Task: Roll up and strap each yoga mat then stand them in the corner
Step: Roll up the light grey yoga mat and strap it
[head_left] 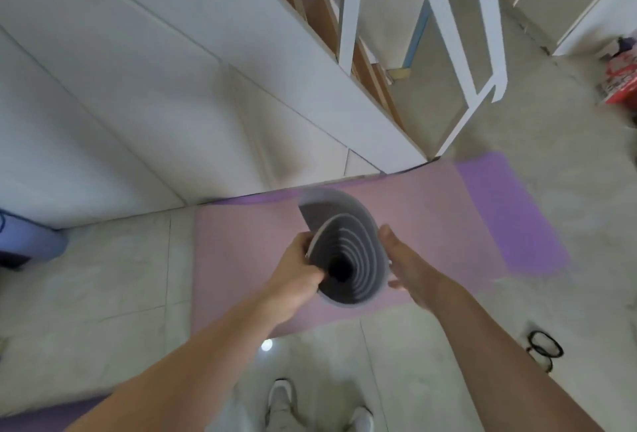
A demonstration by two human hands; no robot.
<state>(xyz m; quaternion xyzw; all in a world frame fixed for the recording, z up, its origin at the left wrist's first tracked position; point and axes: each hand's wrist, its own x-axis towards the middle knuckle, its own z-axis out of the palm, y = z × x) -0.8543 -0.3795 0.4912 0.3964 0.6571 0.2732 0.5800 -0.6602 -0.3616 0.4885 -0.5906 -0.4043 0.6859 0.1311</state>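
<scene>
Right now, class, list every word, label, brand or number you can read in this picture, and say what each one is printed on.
No text here can be read.
Red and white package on the floor at the right edge: white print, too blurred to read.
Grey rolled mat, pink mat, purple mat: no print visible.
</scene>
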